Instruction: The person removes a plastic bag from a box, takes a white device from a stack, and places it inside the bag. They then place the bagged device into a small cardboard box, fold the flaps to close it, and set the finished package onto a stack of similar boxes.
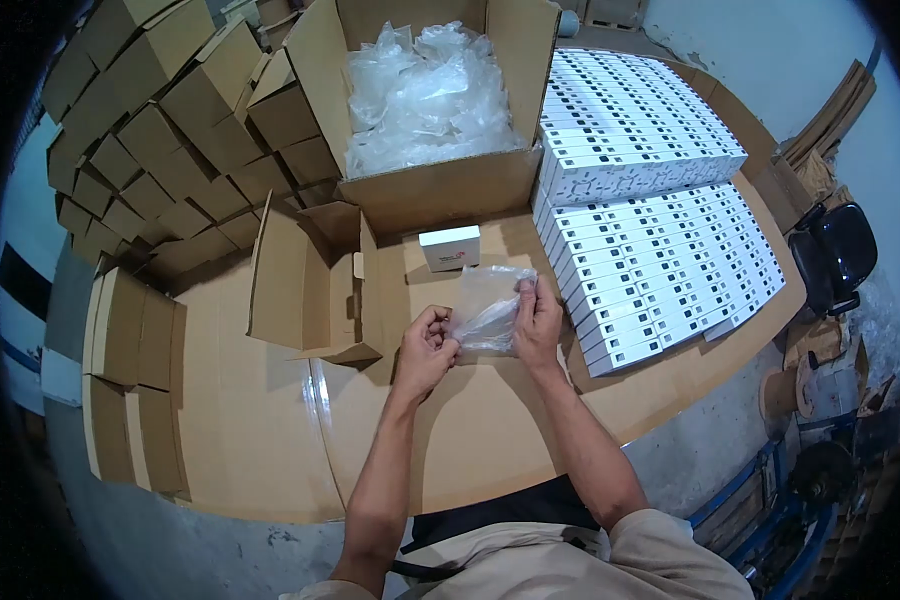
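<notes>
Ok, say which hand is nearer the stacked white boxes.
Right: right hand, on the plastic bag, lies beside the stacked white boxes; left hand holds the bag's far edge.

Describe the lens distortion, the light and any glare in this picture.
Head view: fisheye bends the table edge, and the corners are black; the light is soft and even, with shadows under the left hand and right hand; the clear plastic bag they hold shows mild glare; the white boxes look bright.

Tabletop [470, 440] bare nearby; carton [305, 290] left, white box [450, 247] ahead, stacks [660, 270] right.
</notes>
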### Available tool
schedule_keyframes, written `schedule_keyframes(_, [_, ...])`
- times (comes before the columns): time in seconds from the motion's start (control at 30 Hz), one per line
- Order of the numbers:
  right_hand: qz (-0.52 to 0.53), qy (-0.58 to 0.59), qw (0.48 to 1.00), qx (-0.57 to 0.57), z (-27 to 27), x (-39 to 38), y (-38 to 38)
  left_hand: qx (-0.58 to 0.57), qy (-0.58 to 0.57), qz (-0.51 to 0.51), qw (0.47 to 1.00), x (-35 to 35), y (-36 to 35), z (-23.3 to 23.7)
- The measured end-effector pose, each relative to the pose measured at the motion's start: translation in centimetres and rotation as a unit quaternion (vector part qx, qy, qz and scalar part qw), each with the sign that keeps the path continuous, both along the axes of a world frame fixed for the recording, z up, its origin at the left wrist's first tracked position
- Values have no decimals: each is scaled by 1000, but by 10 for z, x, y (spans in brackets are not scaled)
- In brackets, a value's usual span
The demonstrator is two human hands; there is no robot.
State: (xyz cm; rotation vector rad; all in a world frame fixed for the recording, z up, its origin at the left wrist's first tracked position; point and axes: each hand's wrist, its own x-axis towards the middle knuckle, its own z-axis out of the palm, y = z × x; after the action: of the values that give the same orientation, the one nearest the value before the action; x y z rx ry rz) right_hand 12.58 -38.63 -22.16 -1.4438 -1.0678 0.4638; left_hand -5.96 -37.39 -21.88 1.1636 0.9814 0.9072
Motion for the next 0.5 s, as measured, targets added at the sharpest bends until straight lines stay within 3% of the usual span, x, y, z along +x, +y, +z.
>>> schedule_keyframes(0.17, [-16, 51, 998, 31, -13, 6, 8, 46, -61, 26, 997, -6, 5, -14])
schedule_keyframes(0.27, [1, 87, 996, 33, -16, 9, 9, 190, 63, 99, 975, 1, -2, -5])
schedule_keyframes(0.37, [38, 88, 995, -16, -24, 12, 8, 440, 211, 158, 858, 12, -5, 19])
schedule_keyframes(0.47, [95, 80, 990, -74, -26, 12, 2, 558, 282, 94, 775, 7, -9, 41])
schedule_keyframes(0.5, [114, 83, 986, -92, -20, 10, -1, 556, 277, 91, 778, 6, -8, 38])
